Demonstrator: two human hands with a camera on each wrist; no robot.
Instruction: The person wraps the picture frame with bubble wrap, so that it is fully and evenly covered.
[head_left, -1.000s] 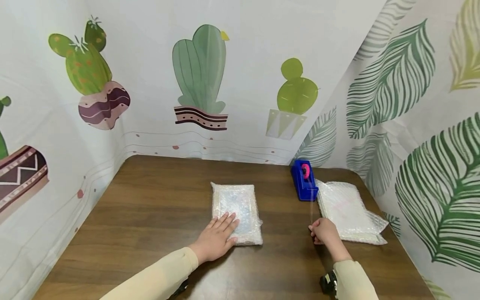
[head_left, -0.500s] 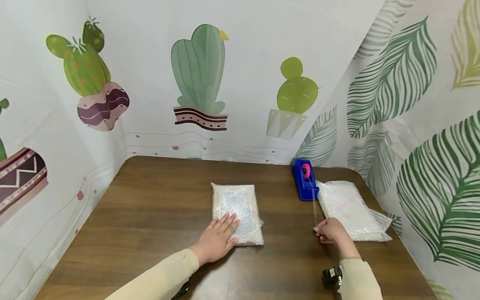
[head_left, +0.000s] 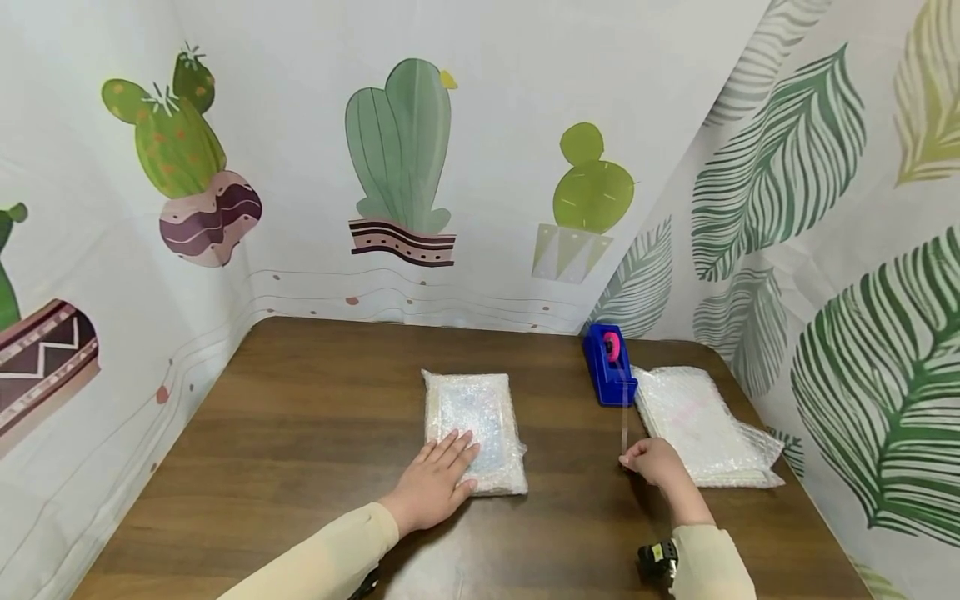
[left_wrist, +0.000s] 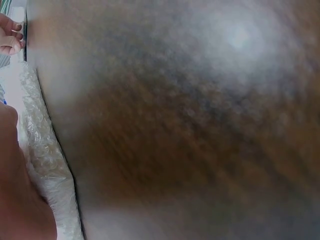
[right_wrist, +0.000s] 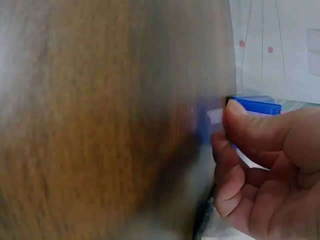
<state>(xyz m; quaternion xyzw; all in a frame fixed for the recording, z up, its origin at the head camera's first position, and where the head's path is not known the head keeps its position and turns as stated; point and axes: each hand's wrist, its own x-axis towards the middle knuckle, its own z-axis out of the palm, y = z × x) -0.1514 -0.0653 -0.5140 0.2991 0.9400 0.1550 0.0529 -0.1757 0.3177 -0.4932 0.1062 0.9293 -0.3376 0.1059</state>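
A flat rectangular package in bubble wrap [head_left: 491,390] lies mid-table. My left hand [head_left: 435,482] rests on its lower left part with straight, slightly spread fingers. A strip of clear tape [head_left: 625,421] runs from the blue tape dispenser [head_left: 604,367], which carries a pink core, down to my right hand [head_left: 654,462]. That hand pinches the strip's free end between thumb and index finger, the other fingers curled. In the right wrist view the thumb [right_wrist: 260,131] stands close to the index fingertip. Bubble wrap [left_wrist: 37,130] shows beside the left hand in the left wrist view.
A stack of bubble-wrap sheets or pouches [head_left: 686,425] lies at the right of the brown wooden table [head_left: 315,400], close to the dispenser and right hand. A white cloth backdrop [head_left: 495,167] with cactus and leaf prints stands behind the table.
The right hand shifts slightly right, then a little back left, still pinching the tape strip. The left hand stays on the package. The head view tilts slightly.
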